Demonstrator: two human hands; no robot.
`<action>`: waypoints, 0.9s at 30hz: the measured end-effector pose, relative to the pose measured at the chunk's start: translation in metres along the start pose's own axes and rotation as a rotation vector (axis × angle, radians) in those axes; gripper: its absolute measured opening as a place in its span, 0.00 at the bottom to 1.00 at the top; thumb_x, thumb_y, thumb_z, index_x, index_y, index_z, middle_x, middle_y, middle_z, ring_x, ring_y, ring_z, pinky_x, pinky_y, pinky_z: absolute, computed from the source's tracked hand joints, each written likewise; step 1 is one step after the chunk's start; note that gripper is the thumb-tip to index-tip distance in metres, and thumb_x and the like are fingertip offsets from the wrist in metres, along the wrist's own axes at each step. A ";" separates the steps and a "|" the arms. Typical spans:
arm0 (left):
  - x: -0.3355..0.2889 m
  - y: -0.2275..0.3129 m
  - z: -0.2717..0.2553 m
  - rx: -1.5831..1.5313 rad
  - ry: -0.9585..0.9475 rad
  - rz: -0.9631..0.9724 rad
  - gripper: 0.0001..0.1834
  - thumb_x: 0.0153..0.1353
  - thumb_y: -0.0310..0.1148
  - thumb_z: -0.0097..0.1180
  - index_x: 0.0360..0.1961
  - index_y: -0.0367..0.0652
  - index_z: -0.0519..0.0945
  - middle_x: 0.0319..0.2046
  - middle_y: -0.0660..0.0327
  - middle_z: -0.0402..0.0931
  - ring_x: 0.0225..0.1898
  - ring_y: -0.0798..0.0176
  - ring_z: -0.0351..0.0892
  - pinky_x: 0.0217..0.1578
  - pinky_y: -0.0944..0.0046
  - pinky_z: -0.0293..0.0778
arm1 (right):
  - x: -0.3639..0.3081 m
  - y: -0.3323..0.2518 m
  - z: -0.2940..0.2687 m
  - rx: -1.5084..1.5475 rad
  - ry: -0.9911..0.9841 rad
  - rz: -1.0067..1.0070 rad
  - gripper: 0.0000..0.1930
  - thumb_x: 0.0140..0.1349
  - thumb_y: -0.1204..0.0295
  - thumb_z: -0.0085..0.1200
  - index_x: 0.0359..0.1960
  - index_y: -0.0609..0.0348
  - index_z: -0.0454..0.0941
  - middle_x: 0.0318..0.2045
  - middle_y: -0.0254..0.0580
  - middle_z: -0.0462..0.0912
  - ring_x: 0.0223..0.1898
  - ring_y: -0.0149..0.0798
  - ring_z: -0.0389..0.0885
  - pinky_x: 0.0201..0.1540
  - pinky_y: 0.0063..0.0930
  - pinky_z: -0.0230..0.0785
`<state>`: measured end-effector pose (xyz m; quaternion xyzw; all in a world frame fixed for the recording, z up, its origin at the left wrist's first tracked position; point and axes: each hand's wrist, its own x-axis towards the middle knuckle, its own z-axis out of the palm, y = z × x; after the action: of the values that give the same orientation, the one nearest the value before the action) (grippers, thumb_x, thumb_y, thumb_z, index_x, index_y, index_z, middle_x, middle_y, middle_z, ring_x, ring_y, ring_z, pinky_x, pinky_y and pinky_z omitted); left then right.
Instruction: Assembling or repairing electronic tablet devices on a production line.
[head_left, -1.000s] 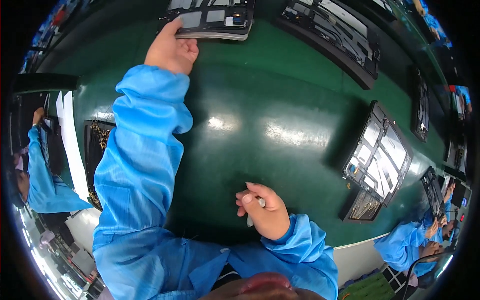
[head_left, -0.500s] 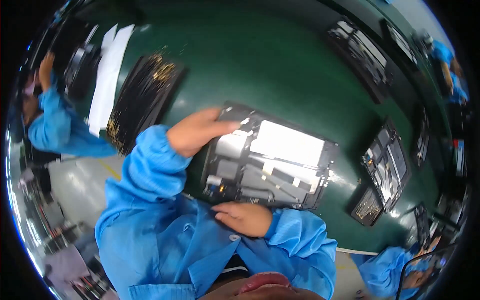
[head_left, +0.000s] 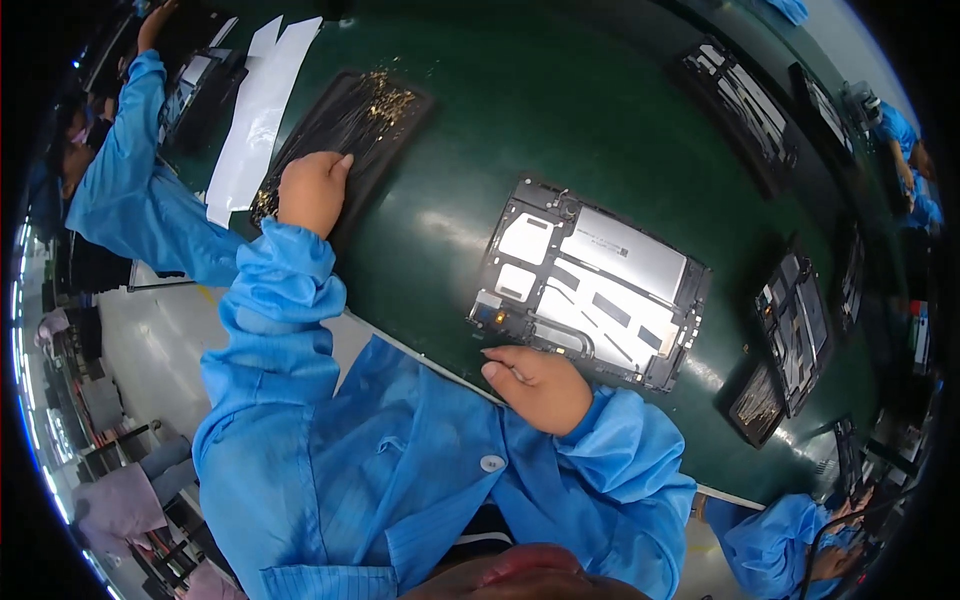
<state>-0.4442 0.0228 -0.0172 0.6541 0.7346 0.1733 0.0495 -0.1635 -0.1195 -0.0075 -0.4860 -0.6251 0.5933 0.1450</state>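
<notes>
My left hand (head_left: 313,190) is over a dark tray of thin black strips with gold-coloured ends (head_left: 385,105). Its fingers curl down and are closed, and their tips are hidden, so what they grip does not show. An opened tablet-like device (head_left: 600,285) lies flat on the green table, its silver and white panels and dark frame facing up. Beside its near edge, my right hand (head_left: 545,388) rests by the table edge. Thumb and forefinger there stretch out loosely, a little apart, with nothing visible between them.
White sheets (head_left: 262,115) lie left of the tray. More opened devices stand at the right, one (head_left: 795,325) leaning over a small tray of gold-tipped parts (head_left: 757,402), another (head_left: 740,110) farther back. Co-workers in blue sleeves (head_left: 150,215) work at both sides.
My left hand has let go of the device and moved left onto the tray of strips. The device now lies farther right in view. My right hand stays by its near edge.
</notes>
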 end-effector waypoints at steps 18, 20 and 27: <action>-0.048 0.080 -0.053 -0.087 0.230 0.665 0.04 0.48 0.21 0.48 0.27 0.33 0.70 0.28 0.47 0.70 0.31 0.47 0.70 0.35 0.57 0.67 | 0.004 -0.023 -0.013 0.418 0.202 0.070 0.20 0.54 0.59 0.44 0.42 0.62 0.70 0.35 0.48 0.75 0.38 0.43 0.73 0.42 0.26 0.63; -0.061 0.089 -0.062 -0.056 0.213 0.741 0.07 0.49 0.20 0.50 0.32 0.34 0.71 0.33 0.49 0.71 0.36 0.49 0.71 0.38 0.62 0.67 | 0.002 -0.037 -0.029 0.339 0.374 0.004 0.22 0.54 0.58 0.44 0.45 0.62 0.67 0.37 0.49 0.74 0.42 0.41 0.71 0.45 0.25 0.61; -0.092 0.093 -0.068 -0.132 0.110 0.878 0.13 0.41 0.15 0.52 0.31 0.33 0.69 0.32 0.48 0.70 0.36 0.46 0.71 0.38 0.58 0.68 | -0.011 -0.045 -0.064 0.449 0.469 -0.091 0.21 0.55 0.58 0.44 0.44 0.62 0.67 0.29 0.34 0.74 0.22 0.24 0.65 0.25 0.15 0.61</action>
<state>-0.3638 -0.0723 0.0621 0.8891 0.3765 0.2590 -0.0263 -0.1296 -0.0818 0.0523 -0.5369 -0.4495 0.5809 0.4150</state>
